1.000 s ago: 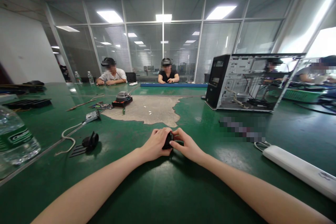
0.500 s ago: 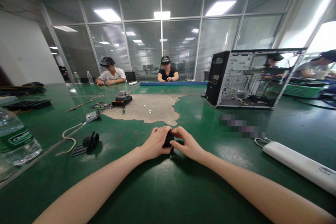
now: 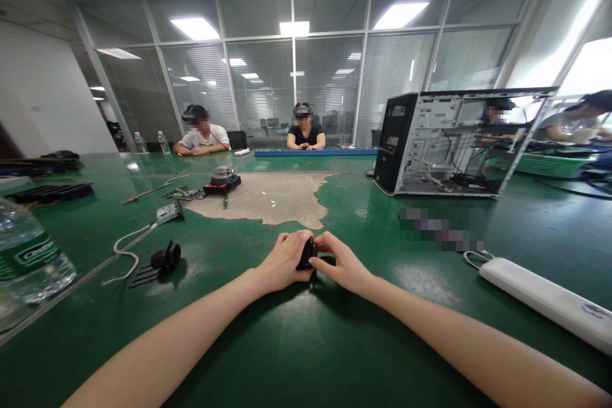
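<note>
A small black part (image 3: 306, 256) is held just above the green table (image 3: 282, 344), in the middle of the view. My left hand (image 3: 287, 260) wraps round it from the left, fingers closed. From the right, my right hand (image 3: 340, 260) grips its edge between thumb and fingers. Much of the part is hidden by the fingers, so its exact shape cannot be made out. To the left lies a black round piece with a slotted bracket (image 3: 165, 258).
Open computer case (image 3: 399, 146) at the right back; white power strip (image 3: 540, 296) at the right. Water bottle (image 3: 33, 252) at the left edge, metal connector with cable (image 3: 168, 211), black-and-red device (image 3: 222, 181) further back. Two people sit across the table.
</note>
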A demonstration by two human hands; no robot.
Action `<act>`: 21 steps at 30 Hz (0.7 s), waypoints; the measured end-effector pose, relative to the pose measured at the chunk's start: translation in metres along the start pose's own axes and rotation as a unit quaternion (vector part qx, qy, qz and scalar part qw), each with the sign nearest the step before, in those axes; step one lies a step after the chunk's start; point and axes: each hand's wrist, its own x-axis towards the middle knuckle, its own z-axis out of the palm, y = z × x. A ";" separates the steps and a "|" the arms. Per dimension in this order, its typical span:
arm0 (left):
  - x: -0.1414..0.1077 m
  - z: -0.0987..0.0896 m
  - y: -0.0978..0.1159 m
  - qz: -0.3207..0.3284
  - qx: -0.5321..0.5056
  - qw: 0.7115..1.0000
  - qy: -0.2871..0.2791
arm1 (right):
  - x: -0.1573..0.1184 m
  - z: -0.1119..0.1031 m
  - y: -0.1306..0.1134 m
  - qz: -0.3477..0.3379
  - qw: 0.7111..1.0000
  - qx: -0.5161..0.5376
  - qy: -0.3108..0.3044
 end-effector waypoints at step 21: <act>0.001 0.001 0.001 -0.005 0.005 1.000 -0.003 | 0.006 0.004 0.004 0.038 0.997 0.051 0.036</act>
